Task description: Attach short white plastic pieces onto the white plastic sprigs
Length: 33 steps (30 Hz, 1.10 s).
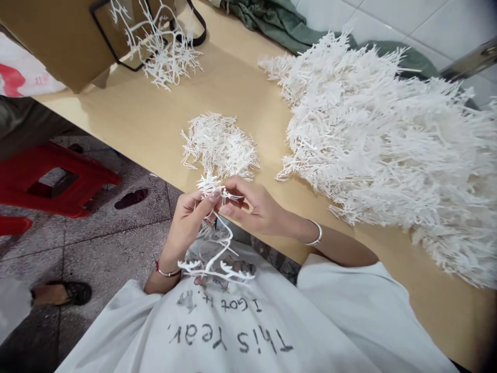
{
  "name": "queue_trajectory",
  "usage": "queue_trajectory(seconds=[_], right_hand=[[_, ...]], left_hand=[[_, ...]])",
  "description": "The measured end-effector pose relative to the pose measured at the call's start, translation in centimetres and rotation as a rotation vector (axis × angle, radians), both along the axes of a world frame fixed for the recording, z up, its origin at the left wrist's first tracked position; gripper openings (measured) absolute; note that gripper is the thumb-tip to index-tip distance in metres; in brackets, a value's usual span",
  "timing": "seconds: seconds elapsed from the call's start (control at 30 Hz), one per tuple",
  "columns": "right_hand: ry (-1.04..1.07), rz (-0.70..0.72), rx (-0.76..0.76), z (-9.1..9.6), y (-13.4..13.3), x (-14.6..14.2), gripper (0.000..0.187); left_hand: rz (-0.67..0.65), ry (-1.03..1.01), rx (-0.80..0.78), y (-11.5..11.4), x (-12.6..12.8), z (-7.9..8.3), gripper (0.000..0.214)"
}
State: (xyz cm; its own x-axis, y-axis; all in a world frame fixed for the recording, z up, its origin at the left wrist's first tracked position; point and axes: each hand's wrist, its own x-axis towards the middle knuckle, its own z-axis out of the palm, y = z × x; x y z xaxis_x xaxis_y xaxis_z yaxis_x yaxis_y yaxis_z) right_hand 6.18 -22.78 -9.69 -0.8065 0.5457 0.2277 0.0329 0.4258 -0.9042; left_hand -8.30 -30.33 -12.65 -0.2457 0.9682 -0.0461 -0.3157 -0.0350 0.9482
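In front of my chest, my left hand (194,213) pinches a white plastic branch (223,246) near its bushy tip. The branch's bare stem hangs down, and its lower forks lie over my shirt. My right hand (256,207) is at the same tip from the other side, its thumb and fingers curled around thin white sprigs (233,196). The exact grip of its fingertips is partly hidden. Just beyond both hands, a small heap of loose white sprigs (221,145) rests on the table.
A large pile of white sprigs (380,140) covers the right of the tan table (248,93). At the back left, white branches (166,57) lean by a black frame (112,46) and cardboard box (58,41). A red stool (54,178) stands on the floor; a person's sandalled foot (62,294) shows lower left.
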Motion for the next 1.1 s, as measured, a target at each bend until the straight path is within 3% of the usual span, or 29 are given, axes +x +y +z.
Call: queue_trajectory(seconds=[0.17, 0.3, 0.37, 0.5, 0.6, 0.8, 0.9, 0.97, 1.1], right_hand=[[-0.049, 0.006, -0.088, -0.5, 0.1, -0.2, 0.019], [-0.075, -0.095, 0.006, -0.4, 0.1, -0.2, 0.022], [-0.103, -0.085, 0.011, 0.0, 0.1, -0.1, 0.025], [-0.148, 0.063, -0.153, 1.0, -0.2, 0.0, 0.03], [-0.162, 0.055, -0.164, 1.4, -0.6, 0.2, 0.026], [-0.231, -0.029, -0.042, 1.0, -0.9, 0.2, 0.022], [-0.217, -0.065, -0.01, 1.0, -0.5, 0.2, 0.03], [-0.164, -0.019, -0.064, 1.2, -0.3, 0.2, 0.032], [0.012, 0.225, -0.346, 1.0, -0.1, 0.1, 0.033]], left_hand=[[0.017, 0.058, -0.001, 0.0, 0.3, 0.3, 0.033], [0.018, 0.05, 0.008, 0.2, 0.3, 0.3, 0.039], [-0.047, -0.061, 0.006, 0.5, 0.1, 0.3, 0.042], [-0.311, -0.34, -0.029, 0.9, -0.3, 0.2, 0.05], [-0.381, -0.262, 0.027, 0.9, -0.2, -0.1, 0.051], [-0.014, 0.238, 0.04, 0.5, 0.5, -0.7, 0.045], [0.102, 0.293, 0.06, 0.5, 0.8, -0.5, 0.039], [0.063, 0.162, 0.058, 0.3, 1.0, -0.1, 0.039], [-0.263, -0.376, -0.004, 0.2, 1.5, 1.0, 0.047]])
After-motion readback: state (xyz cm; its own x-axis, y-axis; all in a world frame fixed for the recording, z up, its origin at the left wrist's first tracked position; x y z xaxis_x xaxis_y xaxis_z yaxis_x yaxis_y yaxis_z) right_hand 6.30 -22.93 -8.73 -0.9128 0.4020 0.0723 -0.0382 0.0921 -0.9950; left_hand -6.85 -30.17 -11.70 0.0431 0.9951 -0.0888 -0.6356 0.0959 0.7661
